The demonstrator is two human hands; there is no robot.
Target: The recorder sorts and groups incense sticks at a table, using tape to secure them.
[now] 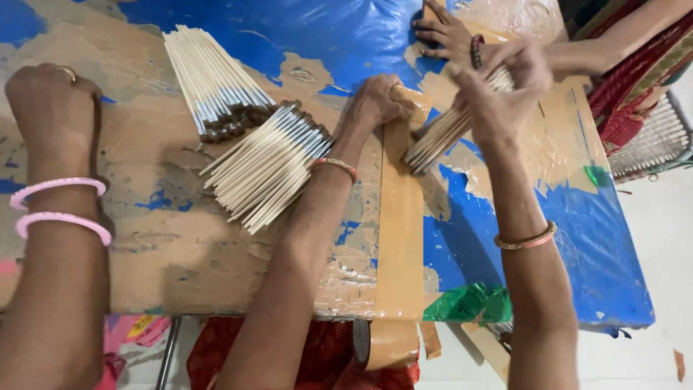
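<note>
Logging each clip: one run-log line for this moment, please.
left hand: pressing brown tape strip | right hand: gripping brush bundle | table: two brush piles

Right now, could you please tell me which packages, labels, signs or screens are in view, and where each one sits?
None: no package, label, sign or screen shows.
Nearest thing: a strip of brown packing tape, running down the table, held under the left hand.
Right hand: fingers closed around a bundle of pale brush handles.
Two loose brush bundles lie to the left, metal-tipped.
</note>
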